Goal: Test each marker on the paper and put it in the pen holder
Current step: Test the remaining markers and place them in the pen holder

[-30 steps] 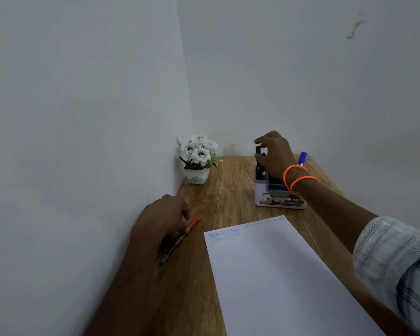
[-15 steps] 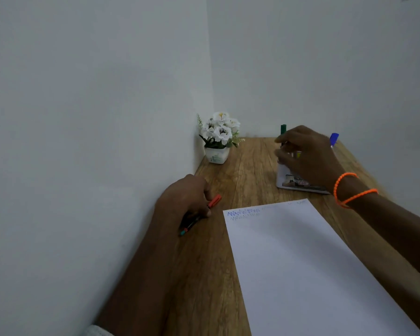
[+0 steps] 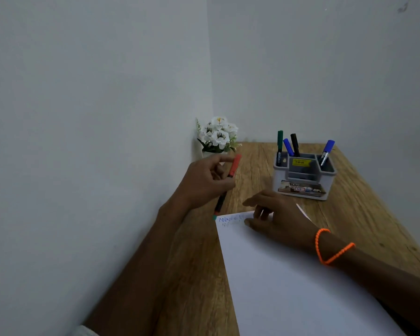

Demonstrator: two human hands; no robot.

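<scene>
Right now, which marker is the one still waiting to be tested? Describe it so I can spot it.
Start at the flower pot in the table's far corner. Just in front of it, the left hand grips the red-capped marker above the paper's top corner. The others stand in the pen holder.

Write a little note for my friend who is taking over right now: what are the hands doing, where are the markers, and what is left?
Left hand: holds the red-capped marker off the table, cap on.
Right hand: open, fingers resting on the top edge of the paper, holding nothing.
Pen holder: at the back of the table; green marker, blue marker and black marker in its left slot, another blue marker in its right slot.
Done: blue scribbles at the paper's top left corner.
Left: uncap the red-capped marker, test it on the paper, put it in the holder.
</scene>
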